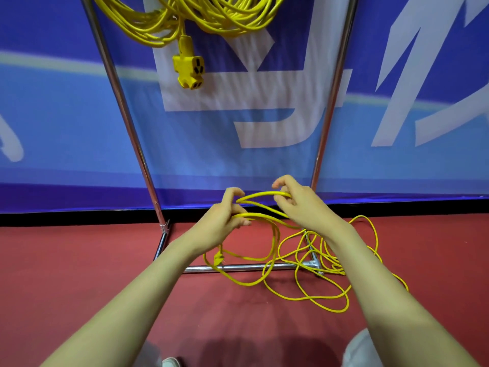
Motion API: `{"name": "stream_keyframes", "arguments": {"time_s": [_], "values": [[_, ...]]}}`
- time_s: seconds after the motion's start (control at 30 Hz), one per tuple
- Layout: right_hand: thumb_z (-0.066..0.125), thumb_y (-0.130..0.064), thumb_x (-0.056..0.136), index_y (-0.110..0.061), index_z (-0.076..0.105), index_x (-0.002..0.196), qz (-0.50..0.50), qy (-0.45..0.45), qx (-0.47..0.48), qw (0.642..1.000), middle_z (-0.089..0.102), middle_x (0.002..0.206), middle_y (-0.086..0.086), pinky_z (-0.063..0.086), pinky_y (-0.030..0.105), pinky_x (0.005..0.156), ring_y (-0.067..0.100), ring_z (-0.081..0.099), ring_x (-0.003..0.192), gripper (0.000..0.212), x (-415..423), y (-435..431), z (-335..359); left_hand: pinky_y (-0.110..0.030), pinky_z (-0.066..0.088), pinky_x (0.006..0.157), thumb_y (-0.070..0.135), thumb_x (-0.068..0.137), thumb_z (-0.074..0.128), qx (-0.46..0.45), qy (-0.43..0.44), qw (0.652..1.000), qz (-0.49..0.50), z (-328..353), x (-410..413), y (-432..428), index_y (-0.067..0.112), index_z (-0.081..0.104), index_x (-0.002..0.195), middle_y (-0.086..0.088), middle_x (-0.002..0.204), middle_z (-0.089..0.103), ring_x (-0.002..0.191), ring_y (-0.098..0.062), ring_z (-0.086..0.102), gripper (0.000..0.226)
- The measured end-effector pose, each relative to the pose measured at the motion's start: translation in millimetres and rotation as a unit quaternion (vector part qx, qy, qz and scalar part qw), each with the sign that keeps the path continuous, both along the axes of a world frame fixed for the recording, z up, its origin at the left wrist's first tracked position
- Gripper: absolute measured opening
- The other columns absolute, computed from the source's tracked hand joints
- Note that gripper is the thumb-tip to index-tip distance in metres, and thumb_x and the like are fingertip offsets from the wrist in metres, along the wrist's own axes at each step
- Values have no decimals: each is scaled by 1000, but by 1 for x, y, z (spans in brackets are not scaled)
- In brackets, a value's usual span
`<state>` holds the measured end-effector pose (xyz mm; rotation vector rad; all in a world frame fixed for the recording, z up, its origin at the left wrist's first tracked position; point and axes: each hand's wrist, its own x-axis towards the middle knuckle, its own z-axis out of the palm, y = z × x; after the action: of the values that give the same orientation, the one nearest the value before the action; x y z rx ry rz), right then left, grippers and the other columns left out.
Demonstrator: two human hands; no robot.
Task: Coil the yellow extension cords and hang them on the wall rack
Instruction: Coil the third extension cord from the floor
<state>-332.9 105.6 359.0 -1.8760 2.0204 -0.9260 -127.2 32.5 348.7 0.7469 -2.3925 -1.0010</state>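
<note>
L hand (223, 217): grips gathered cord (264, 193) loops, my anchor.
R hand (296, 203): pinches next loop, to lay beside L's bundle.
Slack (321, 251): on floor (79, 260) below R, uncoiled yet.

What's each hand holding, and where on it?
The cord, by its gathered loops: left hand grips the bunch, right hand hooks the top loop.

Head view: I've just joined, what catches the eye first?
At centre, the left hand grips loops of yellow cord while the right hand pinches another strand. Its slack sprawls tangled on the red floor, lower right, across the rack base. Up top, coiled cords hang with a socket block dangling.
</note>
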Motion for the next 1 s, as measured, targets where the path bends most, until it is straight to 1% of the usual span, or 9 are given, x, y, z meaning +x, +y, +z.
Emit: {"name": "stream_keyframes", "arguments": {"time_s": [0.2, 0.3, 0.43, 0.6, 0.7, 0.77, 0.87, 0.93, 1.0], "values": [[56, -20, 95, -24, 65, 103, 105, -35, -18, 994, 57, 92, -13, 39, 14, 78, -1, 55, 87, 13, 5, 3, 2, -6, 39, 72, 13, 96, 55, -69, -36, 997, -4, 2, 2, -3, 12, 55, 127, 15, 81, 61, 76, 14, 56, 31], [59, -21, 93, -26, 69, 101, 103, -87, -30, 990, 59, 90, -14, 37, 8, 76, -4, 56, 86, 13, 7, 3, 0, -8, 37, 74, 11, 98, 51, -94, -52, 994, -22, 5, 0, -2, 15, 61, 124, 17, 81, 55, 78, 3, 53, 28], [62, -19, 91, -24, 71, 100, 113, -103, -36, 988, 64, 93, -11, 39, 11, 82, 0, 57, 91, 14, 11, 3, 0, -26, 39, 79, 13, 100, 46, -39, -87, 995, -27, 5, -1, 0, 10, 58, 117, 4, 83, 58, 86, -18, 56, 21], [64, -31, 89, -25, 58, 99, 65, -70, 30, 995, 58, 75, -6, 39, 23, 64, 3, 49, 63, 13, 5, 0, -4, -15, 36, 67, 13, 100, 46, -2, -74, 997, 16, 9, 1, -4, 13, 61, 105, 11, 77, 58, 68, 3, 50, 16], [63, -29, 89, -19, 49, 92, 12, 27, 152, 988, 51, 74, -6, 43, 35, 67, 13, 47, 66, 18, -15, 1, -17, -21, 34, 62, 12, 99, 47, 40, -33, 997, 63, 13, 9, -15, 18, 63, 91, 16, 63, 57, 59, -1, 43, 19], [59, -26, 93, -21, 49, 91, 3, 5, 144, 990, 51, 75, -5, 45, 36, 69, 13, 47, 66, 11, -22, 3, -21, -21, 31, 58, 12, 99, 47, 58, -19, 995, 83, 15, 17, -21, 24, 59, 79, 18, 55, 53, 53, -1, 38, 26], [54, -24, 96, -30, 54, 99, 8, -94, 12, 995, 52, 68, -5, 43, 25, 61, 6, 47, 58, 7, -19, 6, -13, -24, 37, 64, 13, 99, 49, 71, -15, 994, 84, 15, 23, -24, 25, 58, 104, 11, 70, 60, 62, -8, 46, 16], [54, -23, 96, -34, 59, 102, 23, -100, -30, 994, 55, 65, -14, 37, 14, 60, 0, 46, 59, 14, -14, 8, -5, -18, 41, 66, 15, 99, 51, 73, -23, 994, 84, 13, 23, -21, 28, 46, 124, 7, 80, 64, 68, -5, 53, 29], [55, -19, 96, -30, 62, 104, 47, -80, -27, 995, 58, 72, -29, 36, 7, 67, -8, 52, 70, 15, -10, 9, -4, -10, 39, 60, 15, 98, 51, 43, -41, 995, 77, 11, 20, -18, 21, 52, 116, 8, 80, 64, 64, 5, 52, 19]]}}
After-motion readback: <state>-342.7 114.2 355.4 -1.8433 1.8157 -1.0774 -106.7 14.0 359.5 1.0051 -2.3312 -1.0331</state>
